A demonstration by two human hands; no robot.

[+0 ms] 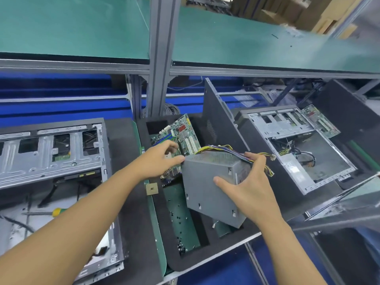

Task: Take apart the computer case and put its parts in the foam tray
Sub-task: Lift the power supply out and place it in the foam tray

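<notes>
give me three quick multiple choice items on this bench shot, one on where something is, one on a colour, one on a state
1. Where does the screwdriver lie?
A. inside the open case on the left
B. in the foam tray
C. on the green upper shelf

2. What colour is the screwdriver's handle?
A. red and black
B. yellow and green
C. plain blue

3. What is the state of the power supply?
A. bolted inside the case on the right
B. lying flat and untouched in the tray
C. held tilted over the foam tray by both hands

Answers:
1. A, it rests on the floor of the left case.
2. B, the handle shows yellow with a green end.
3. C, the right hand grips its side and cables, while the left hand touches its upper corner, one edge higher.
</notes>
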